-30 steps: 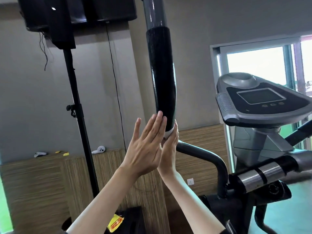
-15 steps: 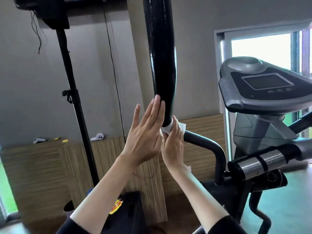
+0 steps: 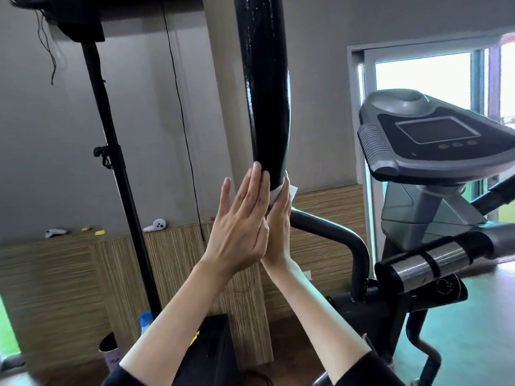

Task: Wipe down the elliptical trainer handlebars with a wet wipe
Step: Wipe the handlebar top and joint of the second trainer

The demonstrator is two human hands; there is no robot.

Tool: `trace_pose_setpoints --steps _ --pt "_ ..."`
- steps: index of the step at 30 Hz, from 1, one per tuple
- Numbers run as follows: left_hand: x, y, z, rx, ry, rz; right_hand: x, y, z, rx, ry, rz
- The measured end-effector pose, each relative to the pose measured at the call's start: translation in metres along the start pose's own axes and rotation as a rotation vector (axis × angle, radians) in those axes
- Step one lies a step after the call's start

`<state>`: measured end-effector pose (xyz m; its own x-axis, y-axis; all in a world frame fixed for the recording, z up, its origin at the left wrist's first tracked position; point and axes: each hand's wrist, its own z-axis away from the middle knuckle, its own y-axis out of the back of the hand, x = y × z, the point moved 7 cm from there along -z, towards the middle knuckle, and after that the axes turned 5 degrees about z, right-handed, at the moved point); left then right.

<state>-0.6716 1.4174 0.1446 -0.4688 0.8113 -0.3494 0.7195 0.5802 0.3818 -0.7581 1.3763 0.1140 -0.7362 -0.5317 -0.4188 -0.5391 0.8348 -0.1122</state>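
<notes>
A thick black foam handlebar grip point(image 3: 266, 101) of the elliptical trainer rises through the middle of the view. At its lower end a white wet wipe point(image 3: 278, 192) is wrapped around the bar. My left hand point(image 3: 239, 227) has straight fingers, and its fingertips touch the left side of the grip. My right hand point(image 3: 278, 232) lies behind the left and presses the wipe against the bar with straight fingers. Below the wipe the bare dark tube point(image 3: 331, 235) curves down to the right.
The trainer's grey console point(image 3: 437, 137) with its screen stands at the right, above a short chrome-banded fixed handle point(image 3: 429, 263). A black stand pole point(image 3: 117, 174) rises at the left. A low wooden cabinet point(image 3: 55, 280) along the wall carries white game controllers.
Both hands stay at the base of the grip with the wipe. The hands and handlebar have shifted only slightly in the view; a corner of the wipe shows to the right of my right hand.
</notes>
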Motion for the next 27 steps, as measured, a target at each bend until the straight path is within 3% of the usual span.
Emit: trace_pose_setpoints --steps 9,16,27 --pt "0.0 -0.048 0.026 -0.024 0.09 0.084 0.075 0.02 0.014 -0.02 0.213 0.558" --pt "0.002 -0.063 0.034 -0.05 0.084 0.081 0.131 0.07 0.025 -0.041 0.161 0.731" --pt "0.006 -0.065 0.036 -0.057 0.095 0.105 0.083 0.021 0.019 -0.125 0.146 0.622"
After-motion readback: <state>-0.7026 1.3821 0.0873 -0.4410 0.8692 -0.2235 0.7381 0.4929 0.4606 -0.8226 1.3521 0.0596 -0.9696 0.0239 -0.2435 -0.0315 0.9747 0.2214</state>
